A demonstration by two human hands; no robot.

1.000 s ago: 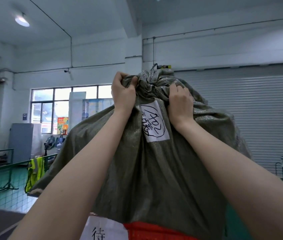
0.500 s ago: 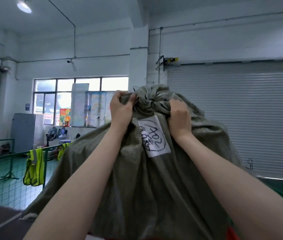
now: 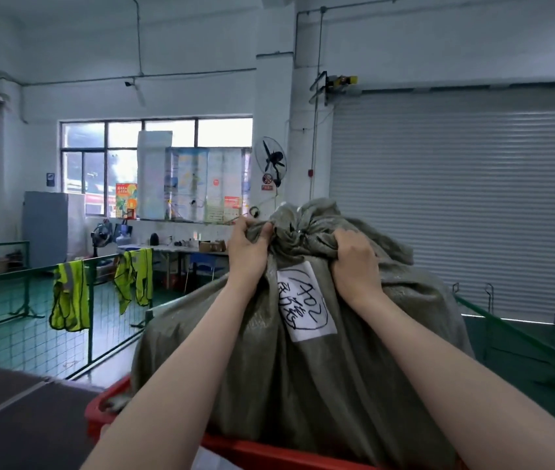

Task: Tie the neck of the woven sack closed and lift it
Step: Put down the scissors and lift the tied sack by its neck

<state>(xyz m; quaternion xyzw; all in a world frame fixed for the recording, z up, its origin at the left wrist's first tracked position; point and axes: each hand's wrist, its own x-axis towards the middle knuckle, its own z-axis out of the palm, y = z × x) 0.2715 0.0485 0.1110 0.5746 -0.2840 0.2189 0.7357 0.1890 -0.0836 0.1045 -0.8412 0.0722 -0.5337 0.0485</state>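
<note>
A large grey-green woven sack (image 3: 306,378) fills the middle of the head view, its neck (image 3: 298,220) bunched and knotted at the top. A white label (image 3: 304,301) with black handwriting is stuck on its front. My left hand (image 3: 247,247) grips the fabric just left of the knot. My right hand (image 3: 354,261) clutches the fabric right of the knot. Both arms stretch forward to the sack. Its base sits in a red crate (image 3: 106,413).
A green wire fence (image 3: 25,317) with yellow safety vests (image 3: 67,300) runs on the left. A green rail (image 3: 520,337) runs on the right before a grey roller door (image 3: 466,205). A dark conveyor surface (image 3: 8,405) lies at lower left. Tables stand under the far window.
The sack has come down from in front of my face to chest height, its base now in the red crate. Both hands keep their grip beside the knot.
</note>
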